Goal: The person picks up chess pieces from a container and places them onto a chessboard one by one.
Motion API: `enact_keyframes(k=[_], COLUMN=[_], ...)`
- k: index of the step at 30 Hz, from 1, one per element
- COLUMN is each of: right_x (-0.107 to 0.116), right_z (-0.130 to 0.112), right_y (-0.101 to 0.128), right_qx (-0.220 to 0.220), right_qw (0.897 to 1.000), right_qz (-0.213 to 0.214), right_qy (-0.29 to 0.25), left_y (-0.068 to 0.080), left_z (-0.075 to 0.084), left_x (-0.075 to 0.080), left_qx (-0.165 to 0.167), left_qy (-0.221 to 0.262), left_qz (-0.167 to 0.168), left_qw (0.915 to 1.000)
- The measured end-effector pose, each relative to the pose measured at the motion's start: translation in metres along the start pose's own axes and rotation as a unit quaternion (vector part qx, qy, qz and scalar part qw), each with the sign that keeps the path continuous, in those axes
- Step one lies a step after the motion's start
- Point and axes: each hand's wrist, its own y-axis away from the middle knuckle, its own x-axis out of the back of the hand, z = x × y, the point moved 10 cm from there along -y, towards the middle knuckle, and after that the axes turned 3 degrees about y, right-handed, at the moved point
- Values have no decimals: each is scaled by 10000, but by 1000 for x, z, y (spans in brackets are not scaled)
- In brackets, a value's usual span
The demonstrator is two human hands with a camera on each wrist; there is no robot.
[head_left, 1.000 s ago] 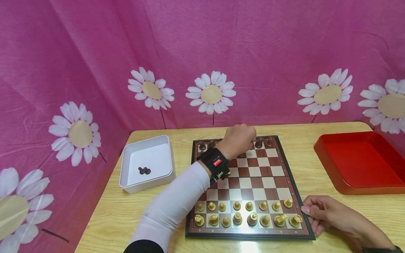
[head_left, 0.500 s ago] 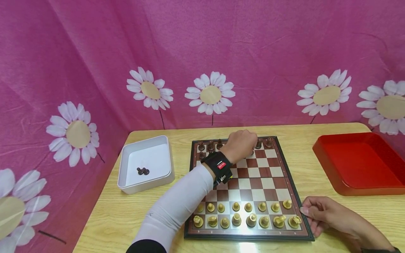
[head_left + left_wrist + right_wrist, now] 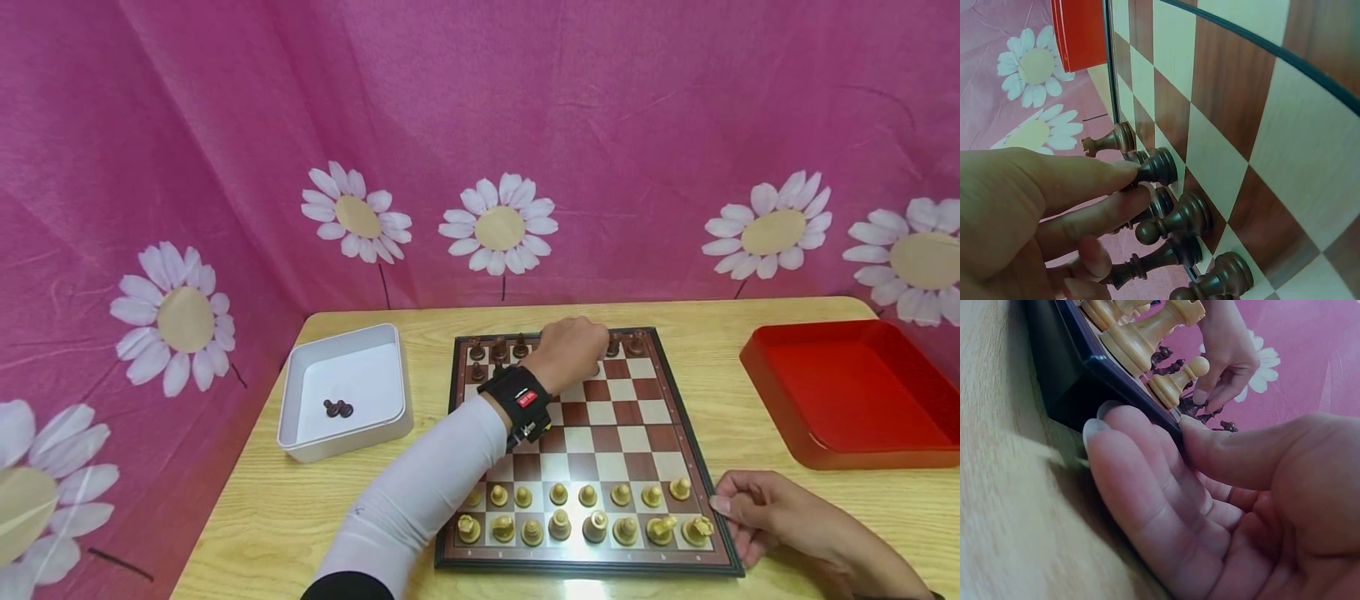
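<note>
My left hand [image 3: 570, 354] reaches over the far rows of the chessboard [image 3: 630, 439]. In the left wrist view, its thumb and index finger pinch the head of a dark pawn [image 3: 1160, 167], whose base is at the board's surface. Around the fingers stand other dark pieces, among them a rook [image 3: 1110, 140] and another pawn [image 3: 1185, 219]. My right hand [image 3: 780, 517] holds the board's near right edge, thumb at the rim and fingers against the side. Light pieces stand in two rows along the near side, including a rook [image 3: 697, 530] close to this hand.
A white box [image 3: 405, 408] with several dark pawns [image 3: 338, 408] inside stands left of the board. To the right is a red tray [image 3: 862, 458]. The wooden table [image 3: 247, 517] meets a pink flowered cloth [image 3: 600, 150] behind.
My left hand has shifted slightly toward me, from the farthest row to the row before it, uncovering more dark pieces at the far left. My right hand stays at the board's edge.
</note>
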Motion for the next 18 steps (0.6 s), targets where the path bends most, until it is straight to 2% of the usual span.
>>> enact_keyframes(k=[4,8,13,18], right_x=[1,2,1,1], right_z=[2,4,4,4], right_y=[-1,-1,0,0], right_qx=[-175,-317,-222,-216], right_qw=[9998,9994,9997,9996], right_qz=[95,137,26,-55], right_qy=[15,2,-107,-178], left_y=[1,5,11,21], left_z=[0,1,-4,-22], left_x=[0,5,21,42], left_qx=[-19,-169,-280,-16], left_qy=[130,255,295,383], left_qz=[-65,-29,218,261], left_qw=[9999,9995,9989,9989])
